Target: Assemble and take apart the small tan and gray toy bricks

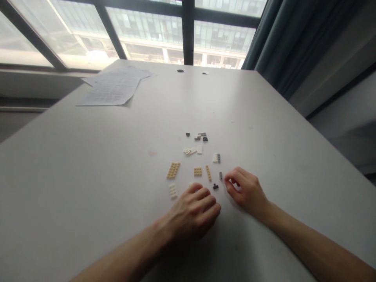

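Observation:
Small building-block pieces lie across the middle of the white table. My left hand [199, 207] rests palm down with curled fingers, partly covering a pale piece; what lies under its fingertips is hidden. Beside it are a white studded plate [172, 191], a tan square-cornered plate [197, 171] and a small black piece [215, 186]. My right hand [245, 190] is closed in a pinch just right of a small grey piece [221, 176]; anything between thumb and forefinger is too small to see. A narrow tan strip [208, 172] and a larger tan plate [173, 170] lie farther left.
Farther back sit flat white pieces [199, 149], a white-and-grey piece [216, 158], a black piece [188, 134] and several dark and grey bits [205, 139]. Paper sheets [111, 90] lie at the far left of the table [88, 156], near the window. A curtain [279, 47] hangs at right.

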`<state>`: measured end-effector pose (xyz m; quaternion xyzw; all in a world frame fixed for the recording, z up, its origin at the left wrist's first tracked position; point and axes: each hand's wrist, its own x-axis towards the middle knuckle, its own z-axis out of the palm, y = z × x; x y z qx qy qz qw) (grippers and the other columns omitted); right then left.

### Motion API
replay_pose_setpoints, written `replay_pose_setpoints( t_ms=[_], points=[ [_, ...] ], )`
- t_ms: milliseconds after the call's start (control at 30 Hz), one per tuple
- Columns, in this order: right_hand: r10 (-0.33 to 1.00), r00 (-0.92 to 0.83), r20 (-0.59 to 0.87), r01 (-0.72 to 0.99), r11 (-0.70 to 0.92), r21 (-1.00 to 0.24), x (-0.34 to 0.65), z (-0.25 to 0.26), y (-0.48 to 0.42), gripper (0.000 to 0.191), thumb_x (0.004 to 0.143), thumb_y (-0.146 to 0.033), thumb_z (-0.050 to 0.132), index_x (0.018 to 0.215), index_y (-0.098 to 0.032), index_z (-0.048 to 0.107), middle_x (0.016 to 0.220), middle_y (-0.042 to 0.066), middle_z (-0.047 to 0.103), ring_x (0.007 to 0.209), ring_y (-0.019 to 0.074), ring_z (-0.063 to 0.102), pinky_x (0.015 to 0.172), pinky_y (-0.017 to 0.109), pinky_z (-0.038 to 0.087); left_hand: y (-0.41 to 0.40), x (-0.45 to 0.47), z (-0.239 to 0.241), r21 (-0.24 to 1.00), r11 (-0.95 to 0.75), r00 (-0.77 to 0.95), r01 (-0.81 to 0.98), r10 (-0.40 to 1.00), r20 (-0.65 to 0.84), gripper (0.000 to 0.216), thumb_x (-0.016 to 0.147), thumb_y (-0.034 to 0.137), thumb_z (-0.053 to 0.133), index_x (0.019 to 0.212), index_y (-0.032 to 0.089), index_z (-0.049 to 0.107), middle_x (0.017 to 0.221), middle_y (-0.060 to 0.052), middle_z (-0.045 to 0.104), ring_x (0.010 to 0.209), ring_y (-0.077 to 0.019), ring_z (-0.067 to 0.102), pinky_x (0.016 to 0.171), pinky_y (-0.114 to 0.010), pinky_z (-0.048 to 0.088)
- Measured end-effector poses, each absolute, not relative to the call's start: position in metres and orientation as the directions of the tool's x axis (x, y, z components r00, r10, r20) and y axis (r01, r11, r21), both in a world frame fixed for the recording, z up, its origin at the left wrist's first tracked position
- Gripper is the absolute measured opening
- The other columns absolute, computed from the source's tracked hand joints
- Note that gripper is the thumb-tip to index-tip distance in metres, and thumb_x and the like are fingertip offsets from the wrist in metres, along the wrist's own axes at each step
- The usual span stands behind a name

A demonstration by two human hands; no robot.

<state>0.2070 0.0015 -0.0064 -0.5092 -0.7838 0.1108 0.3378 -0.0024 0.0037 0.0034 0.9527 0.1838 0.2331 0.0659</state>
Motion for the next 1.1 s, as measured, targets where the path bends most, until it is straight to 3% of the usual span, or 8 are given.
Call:
replay_pose_setpoints(
  t_ms=[100,200,300,533,767,967,1100],
  points=[
    [0.885,-0.216,0.413,0.745,0.423,-0.516,0.207,-0.005,0.002,0.01,0.083,-0.013,0.054,0.09,-0.017,0.06,0.074,0.001,0.055,0.067,0.0149,0.054,0.064,0.026,0.043,0.006,-0.005,0.004,0.278,-0.884,0.732,0.377,0.468,0.496,0.007,0.086,0.014,0.053,0.084,0.017,0.06,0.072,-0.002,0.061,0.071,-0.0158,0.051,0.071,-0.033,0.038],
    [0.926,-0.216,0.31,0.779,0.355,-0.518,0.207,-0.005,0.005,0.026,0.084,-0.018,0.057,0.11,-0.017,0.06,0.087,0.004,0.059,0.075,0.0169,0.057,0.069,0.028,0.045,0.01,-0.008,0.008,0.354,-0.811,0.589,0.466,0.583,0.559,0.005,0.084,0.015,0.059,0.088,0.018,0.06,0.079,-0.002,0.065,0.077,-0.0169,0.053,0.074,-0.034,0.04],
    [0.944,-0.257,0.209,0.803,0.329,-0.497,0.206,-0.004,0.006,0.027,0.087,-0.021,0.056,0.113,-0.02,0.061,0.095,0.005,0.06,0.082,0.0188,0.057,0.075,0.03,0.046,0.015,-0.01,0.013,0.395,-0.742,0.494,0.542,0.662,0.564,0.009,0.082,0.018,0.063,0.091,0.019,0.062,0.088,-0.004,0.066,0.084,-0.0196,0.053,0.079,-0.036,0.041],
    [0.954,-0.259,0.149,0.786,0.298,-0.541,0.206,-0.001,0.007,0.018,0.091,-0.022,0.052,0.105,-0.02,0.063,0.096,0.005,0.061,0.084,0.0188,0.057,0.078,0.031,0.045,0.018,-0.004,0.012,0.294,-0.719,0.618,0.629,0.693,0.371,0.022,0.084,0.025,0.062,0.106,0.024,0.063,0.106,-0.006,0.061,0.099,-0.0248,0.05,0.087,-0.042,0.039],
    [0.958,-0.274,0.079,0.702,0.256,-0.664,0.212,0.004,0.01,0.019,0.084,-0.014,0.059,0.101,-0.021,0.066,0.094,0.003,0.06,0.081,0.0156,0.057,0.076,0.028,0.045,0.022,0.011,0.011,0.197,-0.737,0.704,0.646,0.675,0.22,0.016,0.092,0.021,0.051,0.098,0.026,0.065,0.096,-0.004,0.06,0.093,-0.0227,0.049,0.082,-0.04,0.037],
    [0.95,-0.297,0.098,0.705,0.288,-0.648,0.213,0.004,0.0,0.019,0.085,-0.013,0.059,0.101,-0.021,0.067,0.094,0.003,0.062,0.086,0.0173,0.057,0.081,0.031,0.044,0.02,0.014,0.012,0.179,-0.687,0.648,0.704,0.725,0.235,0.014,0.089,0.033,0.057,0.088,0.023,0.066,0.094,-0.004,0.061,0.092,-0.0237,0.049,0.083,-0.041,0.037],
    [0.941,-0.315,0.124,0.718,0.322,-0.617,0.214,0.002,-0.007,0.027,0.084,-0.016,0.063,0.11,-0.021,0.064,0.096,0.004,0.062,0.09,0.0186,0.056,0.086,0.033,0.043,0.018,0.012,0.008,0.182,-0.661,0.609,0.728,0.745,0.272,0.016,0.087,0.036,0.06,0.092,0.023,0.067,0.095,-0.005,0.062,0.093,-0.024,0.049,0.085,-0.041,0.037]
  ],
)
